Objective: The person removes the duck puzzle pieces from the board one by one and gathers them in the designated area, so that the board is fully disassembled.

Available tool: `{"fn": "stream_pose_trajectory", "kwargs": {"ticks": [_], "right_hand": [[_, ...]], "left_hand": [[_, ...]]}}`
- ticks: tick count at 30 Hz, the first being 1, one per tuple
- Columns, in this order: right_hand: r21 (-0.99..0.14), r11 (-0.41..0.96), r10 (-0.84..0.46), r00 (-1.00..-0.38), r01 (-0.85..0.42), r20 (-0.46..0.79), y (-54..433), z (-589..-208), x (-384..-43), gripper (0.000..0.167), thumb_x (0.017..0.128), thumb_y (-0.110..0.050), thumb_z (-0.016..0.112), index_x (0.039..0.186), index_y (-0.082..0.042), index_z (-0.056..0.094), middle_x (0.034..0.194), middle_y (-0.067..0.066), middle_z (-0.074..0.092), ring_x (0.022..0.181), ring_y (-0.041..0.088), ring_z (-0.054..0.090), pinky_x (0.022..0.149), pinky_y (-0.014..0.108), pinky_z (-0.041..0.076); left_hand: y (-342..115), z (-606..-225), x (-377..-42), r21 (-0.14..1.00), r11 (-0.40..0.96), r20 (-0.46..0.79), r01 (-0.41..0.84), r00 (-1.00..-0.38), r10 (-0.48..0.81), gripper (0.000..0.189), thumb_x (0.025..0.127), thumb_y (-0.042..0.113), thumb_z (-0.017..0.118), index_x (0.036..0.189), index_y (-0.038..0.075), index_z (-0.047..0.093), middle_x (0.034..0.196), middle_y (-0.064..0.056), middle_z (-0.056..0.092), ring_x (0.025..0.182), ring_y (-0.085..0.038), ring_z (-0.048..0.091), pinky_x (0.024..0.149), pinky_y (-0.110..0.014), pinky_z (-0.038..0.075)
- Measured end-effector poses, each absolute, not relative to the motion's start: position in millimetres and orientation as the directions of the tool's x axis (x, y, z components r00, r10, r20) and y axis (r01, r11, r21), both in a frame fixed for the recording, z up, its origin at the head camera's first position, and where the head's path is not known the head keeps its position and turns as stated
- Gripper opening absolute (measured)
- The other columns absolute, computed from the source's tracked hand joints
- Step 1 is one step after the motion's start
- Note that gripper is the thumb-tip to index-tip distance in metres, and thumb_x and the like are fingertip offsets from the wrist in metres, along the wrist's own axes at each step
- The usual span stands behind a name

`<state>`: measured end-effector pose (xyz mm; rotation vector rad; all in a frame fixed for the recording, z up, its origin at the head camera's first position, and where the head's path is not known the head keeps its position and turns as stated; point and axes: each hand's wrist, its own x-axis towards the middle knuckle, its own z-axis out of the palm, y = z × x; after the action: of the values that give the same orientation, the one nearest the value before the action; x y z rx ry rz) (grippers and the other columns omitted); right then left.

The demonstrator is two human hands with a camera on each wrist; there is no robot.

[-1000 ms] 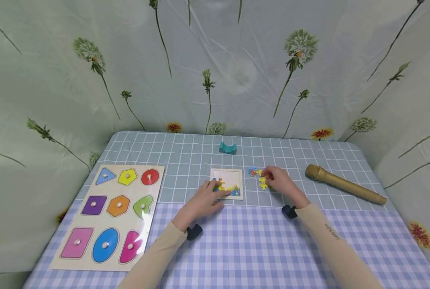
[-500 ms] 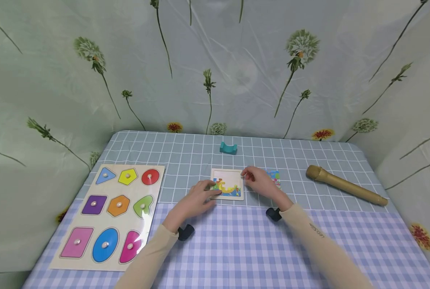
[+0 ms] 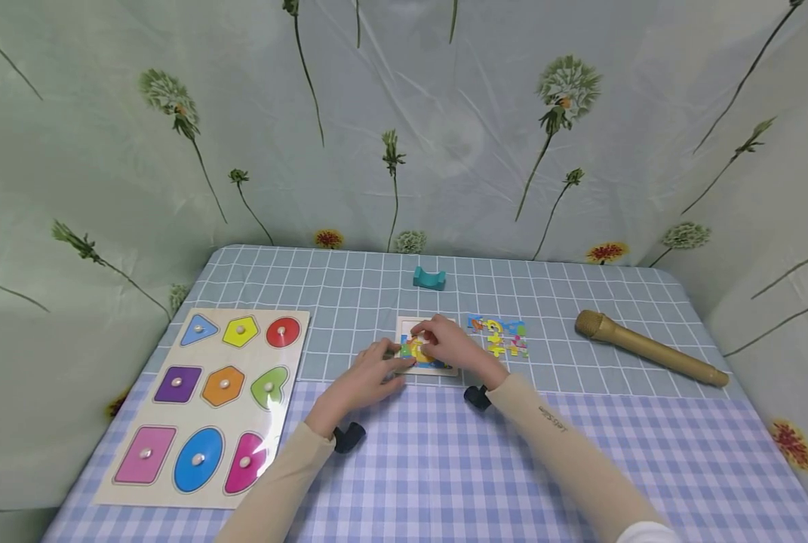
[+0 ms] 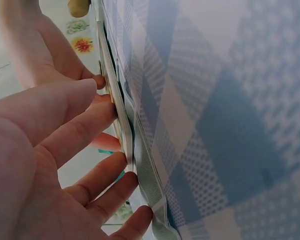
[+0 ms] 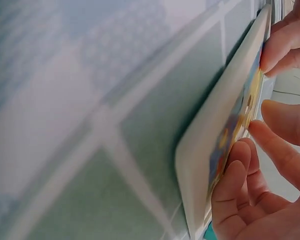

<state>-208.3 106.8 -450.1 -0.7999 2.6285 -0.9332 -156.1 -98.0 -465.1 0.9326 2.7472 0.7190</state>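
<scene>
A small wooden jigsaw tray [image 3: 407,320] lies mid-table, partly filled with a yellow, blue and green picture. My left hand [image 3: 370,372] rests at its left side, fingers extended over the picture and against the edge. Over the tray bends my right hand [image 3: 453,345], its thumb and index finger pinching a puzzle piece at the picture; the fingers largely hide it. In the right wrist view, the index fingertip [image 5: 255,126] touches the picture beside a pale tray rim [image 5: 190,160]. Loose puzzle pieces [image 3: 495,326] lie to the right of the tray.
A large knobbed shape board [image 3: 207,407] covers the table's left side. A teal curved block [image 3: 429,280] stands behind the tray. At the right lies a gold microphone [image 3: 651,349]. A patterned curtain [image 3: 444,151] rises behind the table.
My right hand has moved left from the loose pieces to above the tray, uncovering those pieces. My left hand has shifted slightly left and shows more of the picture.
</scene>
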Motion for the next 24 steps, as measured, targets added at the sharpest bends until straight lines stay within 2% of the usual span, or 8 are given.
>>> {"fn": "stream_pose_trajectory", "kwargs": {"ticks": [9, 15, 24], "right_hand": [[-0.671, 0.63, -0.553, -0.833, -0.39, -0.035, 104, -450, -209, 0.025, 0.085, 0.0, 0.061, 0.11, 0.001, 0.065, 0.087, 0.007, 0.053, 0.077, 0.018, 0.047, 0.068, 0.028, 0.041], [-0.741, 0.584, -0.519, -0.854, -0.33, -0.029, 102, -455, -212, 0.02, 0.085, 0.004, 0.059, 0.104, -0.001, 0.063, 0.092, 0.006, 0.06, 0.083, 0.019, 0.055, 0.076, 0.031, 0.047], [-0.755, 0.579, -0.491, -0.871, -0.309, -0.021, 95, -454, -215, 0.013, 0.087, 0.005, 0.06, 0.094, -0.006, 0.059, 0.083, 0.004, 0.058, 0.077, 0.017, 0.054, 0.071, 0.031, 0.046]], "left_hand": [[-97, -465, -156, 0.502, 0.677, 0.026, 0.538, -0.792, 0.61, 0.037, 0.093, 0.023, 0.063, 0.128, 0.01, 0.063, 0.123, -0.018, 0.046, 0.116, -0.033, 0.045, 0.094, -0.051, 0.037], [-97, -468, -155, 0.5, 0.689, -0.002, 0.524, -0.795, 0.606, 0.04, 0.094, 0.026, 0.061, 0.131, 0.012, 0.06, 0.126, -0.017, 0.045, 0.118, -0.032, 0.044, 0.097, -0.051, 0.035], [-98, -467, -154, 0.508, 0.685, 0.004, 0.523, -0.797, 0.605, 0.04, 0.094, 0.026, 0.062, 0.131, 0.011, 0.06, 0.125, -0.017, 0.044, 0.117, -0.032, 0.044, 0.097, -0.051, 0.034]]}}
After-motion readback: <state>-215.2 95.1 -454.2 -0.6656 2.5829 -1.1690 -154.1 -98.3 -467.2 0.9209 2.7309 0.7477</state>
